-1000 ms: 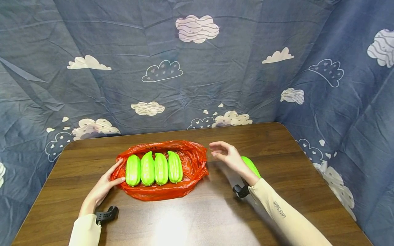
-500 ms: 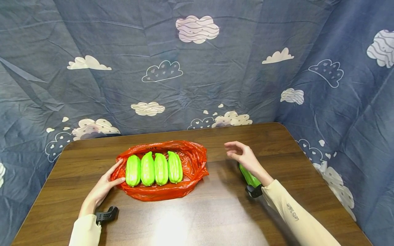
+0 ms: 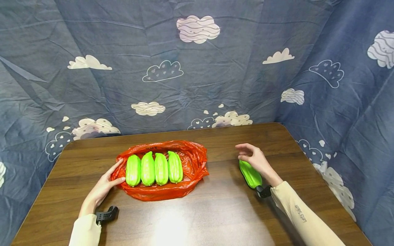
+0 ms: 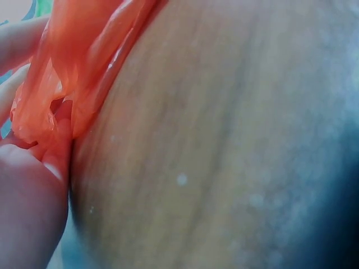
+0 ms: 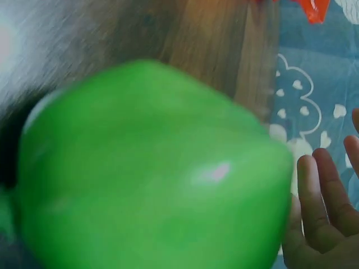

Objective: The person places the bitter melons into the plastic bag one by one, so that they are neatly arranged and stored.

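A red plastic bag (image 3: 192, 186) lies spread open on the table, with several bright green, ridged, oblong fruits (image 3: 161, 169) side by side inside. My left hand (image 3: 103, 188) holds the bag's left end, thumb on the near side and fingers along the far side. In the left wrist view the thin plastic (image 4: 84, 61) bunches between thumb and fingers. One more green fruit (image 3: 250, 176) lies on the table to the right of the bag. Over its far end hovers my right hand (image 3: 253, 158), fingers loosely bent and holding nothing. This fruit (image 5: 151, 168) fills much of the right wrist view.
The brown wooden table (image 3: 197, 222) carries all of this. Behind and to the right hangs a dark blue cloth (image 3: 234, 85) printed with clouds. Both wrists wear black camera mounts (image 3: 107, 214).
My right hand has moved rightward, away from the bag, to above the lone green fruit, uncovering more of it. The left hand, bag and fruits inside stay put.
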The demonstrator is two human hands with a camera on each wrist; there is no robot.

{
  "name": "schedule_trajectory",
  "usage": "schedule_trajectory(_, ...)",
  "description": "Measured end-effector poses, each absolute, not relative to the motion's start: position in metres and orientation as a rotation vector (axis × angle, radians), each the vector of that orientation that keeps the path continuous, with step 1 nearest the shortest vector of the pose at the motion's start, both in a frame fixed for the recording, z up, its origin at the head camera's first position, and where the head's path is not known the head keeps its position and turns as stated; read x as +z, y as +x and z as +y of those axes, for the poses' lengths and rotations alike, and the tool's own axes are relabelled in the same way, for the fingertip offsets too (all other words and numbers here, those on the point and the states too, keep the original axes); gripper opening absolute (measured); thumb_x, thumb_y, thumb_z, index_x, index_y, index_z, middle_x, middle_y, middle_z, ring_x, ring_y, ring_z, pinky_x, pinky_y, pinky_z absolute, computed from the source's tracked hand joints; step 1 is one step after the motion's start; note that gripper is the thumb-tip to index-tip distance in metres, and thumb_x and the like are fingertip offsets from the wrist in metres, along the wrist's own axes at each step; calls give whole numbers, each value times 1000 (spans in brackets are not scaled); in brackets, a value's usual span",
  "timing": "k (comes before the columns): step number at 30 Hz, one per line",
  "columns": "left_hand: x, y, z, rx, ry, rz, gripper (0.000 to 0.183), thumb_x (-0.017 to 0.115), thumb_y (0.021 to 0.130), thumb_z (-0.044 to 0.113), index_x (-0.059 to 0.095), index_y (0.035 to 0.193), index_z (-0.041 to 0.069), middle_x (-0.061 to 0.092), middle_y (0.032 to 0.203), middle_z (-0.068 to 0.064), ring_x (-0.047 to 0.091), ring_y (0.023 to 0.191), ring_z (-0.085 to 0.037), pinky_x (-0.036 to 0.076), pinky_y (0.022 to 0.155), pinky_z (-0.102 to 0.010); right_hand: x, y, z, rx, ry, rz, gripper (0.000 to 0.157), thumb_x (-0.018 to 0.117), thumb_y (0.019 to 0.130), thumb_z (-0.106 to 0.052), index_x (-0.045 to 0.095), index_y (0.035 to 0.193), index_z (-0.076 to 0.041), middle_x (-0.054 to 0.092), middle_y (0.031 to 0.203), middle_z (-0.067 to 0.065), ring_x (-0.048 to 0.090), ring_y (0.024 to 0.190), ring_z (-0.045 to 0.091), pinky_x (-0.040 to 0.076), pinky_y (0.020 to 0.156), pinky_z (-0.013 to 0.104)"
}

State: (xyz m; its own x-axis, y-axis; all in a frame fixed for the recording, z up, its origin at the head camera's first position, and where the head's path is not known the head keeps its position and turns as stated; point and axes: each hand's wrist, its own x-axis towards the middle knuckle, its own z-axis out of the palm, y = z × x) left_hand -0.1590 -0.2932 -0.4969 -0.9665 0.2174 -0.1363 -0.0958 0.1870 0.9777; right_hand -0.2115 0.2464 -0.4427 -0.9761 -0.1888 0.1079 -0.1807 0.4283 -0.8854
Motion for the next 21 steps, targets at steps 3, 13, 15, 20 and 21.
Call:
schedule_trajectory(3,-496,-159,-293,1864,119,2214,74,57,95,7,12,153,7,7,154,-26,14,136,-43,31,87,-7,-443,-210,252,-1589,-311,2671,40,65,83,7,57,122,10,57,120,30,55,107,45,47,80,23)
schedule_trajectory(13,-496,-159,-293,1871,122,2219,73,57,95,6,13,153,7,9,155,-23,19,134,-37,32,89,-8,-448,-209,264,-1364,-266,2687,42,69,81,0,58,121,9,61,117,26,60,98,35,46,77,34)
schedule_trajectory(15,-495,-159,-292,1870,117,2216,73,57,95,6,13,153,7,9,155,-23,20,133,-36,32,89,-9,-449,-210,265,-1339,-265,2680,43,70,81,-1,58,121,9,61,117,26,61,95,33,46,74,33)
schedule_trajectory(20,-495,-159,-293,1858,113,2219,73,57,95,7,12,154,8,9,154,-24,24,131,-32,33,89,-9,-450,-210,266,-1294,-273,2678,43,70,80,-3,59,119,9,61,115,25,62,90,28,47,73,33)
schedule_trajectory(21,-495,-159,-293,1857,112,2219,73,57,95,7,12,154,8,9,154,-24,23,132,-33,33,89,-9,-450,-210,266,-1289,-276,2681,42,70,79,-3,59,119,9,61,114,24,62,89,27,47,73,33)
